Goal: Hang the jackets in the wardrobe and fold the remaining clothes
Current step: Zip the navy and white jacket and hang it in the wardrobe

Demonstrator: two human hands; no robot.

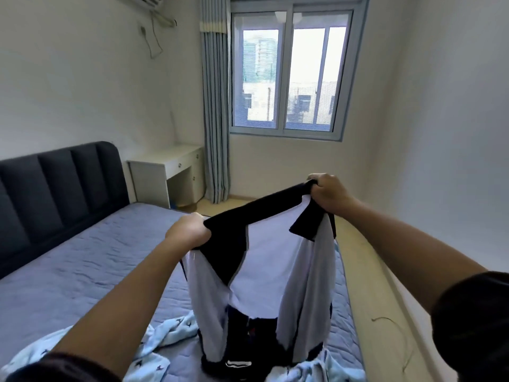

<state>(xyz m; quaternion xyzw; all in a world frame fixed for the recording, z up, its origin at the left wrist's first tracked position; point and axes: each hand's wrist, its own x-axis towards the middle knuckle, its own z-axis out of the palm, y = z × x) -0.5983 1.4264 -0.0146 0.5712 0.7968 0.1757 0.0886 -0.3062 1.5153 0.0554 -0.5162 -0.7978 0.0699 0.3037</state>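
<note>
A black and white jacket (264, 260) hangs in the air over the bed, its black shoulders stretched between both hands. My left hand (187, 230) grips the left shoulder and my right hand (327, 193) grips the right shoulder, held a little higher. The jacket's lower hem touches the bed (82, 260). A light blue patterned garment (162, 343) lies crumpled on the bed below the jacket, partly hidden by my arms and the jacket.
The bed has a blue-grey quilted cover and a dark padded headboard (55, 186) at the left. A white desk (170, 166) stands in the far corner beside a grey curtain (216, 119) and a window (286, 73). Light floor (366, 260) runs along the bed's right side.
</note>
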